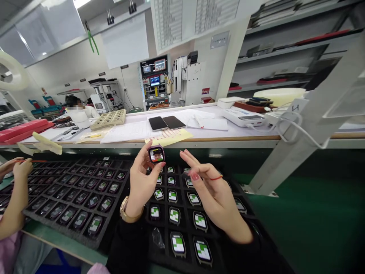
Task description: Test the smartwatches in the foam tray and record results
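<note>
My left hand (142,180) grips a smartwatch (156,154) by its case edges between thumb and fingers. The watch is upright, its lit screen facing me, and no strap shows on it. To the right of it hovers my right hand (215,194), fingers stretched and partly apart, touching neither the watch nor the tray. Below both hands lies a black compartmented tray (168,262) with rows of strapless smartwatches (174,215), many screens lit green and white. One front compartment holds a crumpled piece of clear film (157,238). My right hand and forearm hide part of the tray.
Another black tray (85,240) of watches lies left, with a co-worker's hands (23,167) beside it. The raised shelf behind carries two phones (157,123), papers, a beige slotted tray (110,118) and a white device (243,117). A metal post (288,152) stands right.
</note>
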The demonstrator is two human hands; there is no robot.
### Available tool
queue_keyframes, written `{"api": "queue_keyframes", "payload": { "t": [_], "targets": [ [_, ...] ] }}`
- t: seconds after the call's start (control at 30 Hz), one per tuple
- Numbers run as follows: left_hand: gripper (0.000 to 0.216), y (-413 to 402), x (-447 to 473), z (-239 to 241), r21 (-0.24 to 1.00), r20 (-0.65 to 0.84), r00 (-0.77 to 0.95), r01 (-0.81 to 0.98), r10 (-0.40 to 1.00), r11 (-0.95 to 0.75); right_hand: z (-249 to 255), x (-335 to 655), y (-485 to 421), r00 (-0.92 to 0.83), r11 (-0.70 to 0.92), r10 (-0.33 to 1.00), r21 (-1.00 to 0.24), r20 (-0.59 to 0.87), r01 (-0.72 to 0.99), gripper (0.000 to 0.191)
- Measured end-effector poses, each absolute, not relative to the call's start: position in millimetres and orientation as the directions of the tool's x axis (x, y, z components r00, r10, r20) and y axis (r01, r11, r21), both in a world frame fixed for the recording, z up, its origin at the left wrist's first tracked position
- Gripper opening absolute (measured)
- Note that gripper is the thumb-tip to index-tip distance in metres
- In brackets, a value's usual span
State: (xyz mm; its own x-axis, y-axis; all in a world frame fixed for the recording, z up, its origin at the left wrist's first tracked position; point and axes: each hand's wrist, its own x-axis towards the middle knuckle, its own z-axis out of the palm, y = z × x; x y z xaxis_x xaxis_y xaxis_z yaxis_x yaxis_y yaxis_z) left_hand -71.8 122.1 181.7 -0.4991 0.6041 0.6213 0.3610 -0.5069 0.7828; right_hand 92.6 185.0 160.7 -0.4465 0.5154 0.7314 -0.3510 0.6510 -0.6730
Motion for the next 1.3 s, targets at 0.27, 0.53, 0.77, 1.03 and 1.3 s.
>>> {"api": "queue_keyframes", "payload": {
  "t": [0.27,0.53,0.77,1.03,1.3],
  "targets": [
    [0.061,125.4,-76.7,207.9,0.728,0.685,-0.452,0.419,0.57,-0.542,163.2,99.2,189.8,-0.417,0.669,0.519,-0.658,0.746,-0.346,0.01],
    [0.062,129.7,-74.5,224.2,0.697,0.717,-0.423,0.449,0.554,-0.559,169.3,106.1,193.7,-0.353,0.725,0.51,-0.613,0.784,-0.314,0.01],
    [0.061,129.3,-70.4,231.4,0.679,0.734,-0.416,0.47,0.537,-0.563,166.9,107.5,194.5,-0.281,0.741,0.553,-0.617,0.785,-0.266,0.01],
    [0.062,113.7,-39.4,199.1,0.765,0.623,-0.384,0.48,0.681,-0.429,171.0,108.9,196.3,-0.104,0.714,0.669,-0.676,0.736,-0.185,0.022],
    [0.055,116.0,-34.7,182.9,0.792,0.557,-0.376,0.51,0.74,-0.336,188.6,116.2,189.8,-0.391,0.761,0.543,-0.632,0.744,-0.146,0.025]
  ]
}}
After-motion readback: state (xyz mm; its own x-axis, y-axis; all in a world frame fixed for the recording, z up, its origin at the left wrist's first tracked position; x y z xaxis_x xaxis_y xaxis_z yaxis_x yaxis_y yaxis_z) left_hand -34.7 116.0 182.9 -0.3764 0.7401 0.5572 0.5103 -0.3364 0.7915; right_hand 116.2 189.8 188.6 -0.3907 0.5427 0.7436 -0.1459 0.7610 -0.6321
